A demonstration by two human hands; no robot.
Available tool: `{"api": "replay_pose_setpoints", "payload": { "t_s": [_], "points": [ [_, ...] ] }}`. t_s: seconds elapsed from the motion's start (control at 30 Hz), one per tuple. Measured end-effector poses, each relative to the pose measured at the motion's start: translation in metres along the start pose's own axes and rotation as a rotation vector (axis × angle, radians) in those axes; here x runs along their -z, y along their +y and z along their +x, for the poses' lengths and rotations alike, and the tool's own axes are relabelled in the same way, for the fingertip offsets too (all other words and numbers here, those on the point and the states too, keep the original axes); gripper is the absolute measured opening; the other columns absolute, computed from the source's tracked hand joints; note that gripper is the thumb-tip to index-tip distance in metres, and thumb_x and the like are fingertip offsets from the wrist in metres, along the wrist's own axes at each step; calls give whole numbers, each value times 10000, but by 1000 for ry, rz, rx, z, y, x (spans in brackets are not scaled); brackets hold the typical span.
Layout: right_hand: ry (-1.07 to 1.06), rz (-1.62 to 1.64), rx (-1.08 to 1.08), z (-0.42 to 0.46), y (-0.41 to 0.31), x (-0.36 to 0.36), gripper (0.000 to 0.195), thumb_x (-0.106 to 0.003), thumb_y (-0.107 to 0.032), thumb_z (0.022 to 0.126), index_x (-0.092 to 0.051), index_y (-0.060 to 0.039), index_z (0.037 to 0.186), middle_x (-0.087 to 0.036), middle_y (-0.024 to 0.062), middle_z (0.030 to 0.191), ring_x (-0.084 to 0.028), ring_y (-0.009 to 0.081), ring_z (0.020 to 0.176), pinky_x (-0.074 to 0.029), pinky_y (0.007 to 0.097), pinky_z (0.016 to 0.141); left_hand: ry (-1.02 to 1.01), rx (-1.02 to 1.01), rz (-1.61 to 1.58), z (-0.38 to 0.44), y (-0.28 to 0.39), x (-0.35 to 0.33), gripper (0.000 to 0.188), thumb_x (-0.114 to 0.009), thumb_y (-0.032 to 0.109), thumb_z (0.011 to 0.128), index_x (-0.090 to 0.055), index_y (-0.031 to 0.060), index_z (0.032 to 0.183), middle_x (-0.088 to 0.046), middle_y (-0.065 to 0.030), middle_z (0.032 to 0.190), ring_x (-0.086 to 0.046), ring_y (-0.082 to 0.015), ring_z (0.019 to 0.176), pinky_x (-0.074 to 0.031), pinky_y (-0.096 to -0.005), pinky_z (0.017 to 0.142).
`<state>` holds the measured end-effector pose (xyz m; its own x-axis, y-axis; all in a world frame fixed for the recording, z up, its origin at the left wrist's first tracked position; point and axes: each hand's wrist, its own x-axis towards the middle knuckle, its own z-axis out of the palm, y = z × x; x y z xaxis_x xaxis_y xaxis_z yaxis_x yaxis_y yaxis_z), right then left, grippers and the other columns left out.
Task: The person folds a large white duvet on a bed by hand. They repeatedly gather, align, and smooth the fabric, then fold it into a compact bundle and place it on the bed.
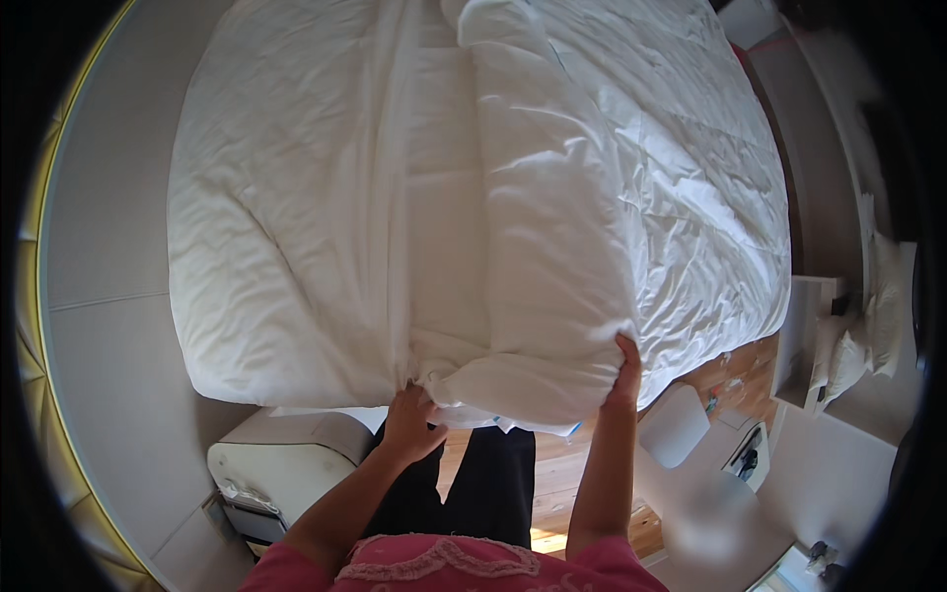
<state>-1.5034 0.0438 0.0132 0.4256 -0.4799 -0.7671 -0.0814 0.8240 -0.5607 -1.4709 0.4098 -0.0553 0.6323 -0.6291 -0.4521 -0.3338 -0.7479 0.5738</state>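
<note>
A wide white fabric cover [288, 222] spreads over the bed in front of me, creased lengthwise near the middle. Beside that crease runs a flatter strip, and to its right the cloth is turned over into a thick, puffy fold [551, 244]. Further right lies a shinier, wrinkled white quilt [695, 192]. My left hand [413, 425] pinches gathered cloth at the near edge, by the crease. At the near right corner of the fold, my right hand [627, 374] grips the fabric, its fingers partly hidden. Under the fold hangs a white edge with small blue marks.
A cream bedside cabinet [296, 448] stands at the near left, beside a grey padded panel [111, 222]. Wooden floor [558, 473] shows around my legs. To the right are a white seat [673, 425] and a shelf unit [803, 340].
</note>
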Motion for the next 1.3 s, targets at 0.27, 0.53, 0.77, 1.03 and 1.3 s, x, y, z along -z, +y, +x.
{"api": "replay_pose_setpoints", "payload": {
  "t_s": [0.27, 0.53, 0.77, 1.03, 1.3],
  "points": [
    [261, -613, 479, -23, 26, 0, 660, -716, -193, 942, -340, 27, 1438, -454, 209, 1409, -521, 305, 1236, -470, 413, 1004, 533, -166, -10, 63, 118, 35, 606, -768, 457, 814, -575, -12, 1146, -566, -224, 1188, -536, -432, 1108, -438, -555, 922],
    [17, -932, 451, -59, 56, 19, 1075, -795, -136, 816, -43, 13, 1569, -260, 277, 1533, -301, 396, 1430, -314, 487, 1164, -4, -253, -62, 10, 173, 0, 373, -724, 159, 831, -553, 19, 1131, -601, -183, 1083, -580, -411, 1000, -457, -515, 877],
    [-102, -907, 302, -32, 26, 63, 1018, -655, 3, 807, -31, -79, 1607, -277, 255, 1540, -329, 399, 1416, -335, 477, 1150, 82, -182, -481, 0, 190, -29, 312, -734, 190, 892, -621, 5, 1116, -635, -184, 1106, -612, -367, 1053, -479, -447, 930],
    [54, -1668, 869, -52, 29, -33, 894, -671, -280, 867, -192, -124, 1606, -134, 237, 1646, -93, 488, 1514, -80, 675, 1178, 572, 212, -43, 82, 124, 26, 591, -739, 181, 823, -555, 104, 1379, -320, -247, 1509, -282, -490, 1391, -285, -571, 1138],
    [200, -1686, 621, 46, 80, -47, 1283, -846, -442, 713, 14, -123, 1611, -120, 243, 1647, -358, 491, 1407, -383, 635, 1059, 504, 565, -464, 115, 82, 16, 850, -675, 170, 871, -233, 113, 1594, -18, -288, 1632, -310, -516, 1423, -325, -527, 1155]
  ]
}}
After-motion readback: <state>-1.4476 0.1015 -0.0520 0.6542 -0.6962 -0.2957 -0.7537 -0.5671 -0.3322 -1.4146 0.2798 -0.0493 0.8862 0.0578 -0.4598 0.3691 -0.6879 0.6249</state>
